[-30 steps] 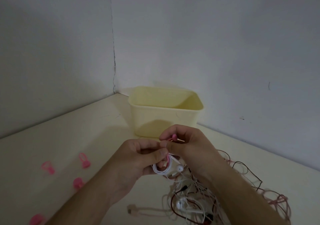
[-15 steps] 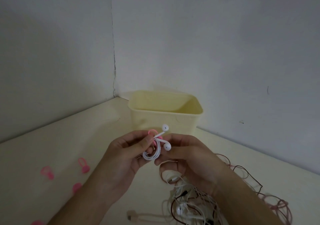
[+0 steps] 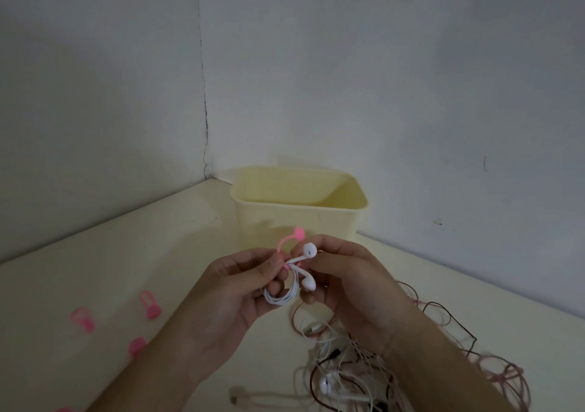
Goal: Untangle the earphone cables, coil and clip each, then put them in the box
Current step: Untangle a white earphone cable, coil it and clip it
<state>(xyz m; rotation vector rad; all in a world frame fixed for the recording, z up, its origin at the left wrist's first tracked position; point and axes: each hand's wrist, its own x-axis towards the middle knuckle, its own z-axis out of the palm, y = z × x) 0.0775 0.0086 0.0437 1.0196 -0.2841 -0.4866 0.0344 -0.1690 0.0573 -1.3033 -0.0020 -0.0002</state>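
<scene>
The interior floor of the yellow box (image 3: 297,202) is hidden behind its near wall, so its contents cannot be determined. The tangled cables (image 3: 364,370) at the lower right of the frame are partly covered by the right forearm and cut off at the bottom edge; individual cables in the pile cannot be separated by eye. One pink clip (image 3: 65,409) at the lower left is cut off by the frame edge. Three further loose clips (image 3: 148,304) are seen on the table (image 3: 95,253) at the left, slightly blurred.

The coiled white earphone (image 3: 286,288) is held at the centre of the frame, in front of the box and above the table. It is gripped by the left hand (image 3: 231,297), whose thumb and fingers are curled round the coil. The earbud stems are pinched by the fingertips of the right hand (image 3: 351,285). A pink clip strap (image 3: 289,240) is wrapped at the top of the coil, its free end standing up unfastened.

Compared with the frame half a second earlier, the strap end is raised higher above the fingers, the upper earbud is shifted to the right, and the coil is held at much the same height before the box.
</scene>
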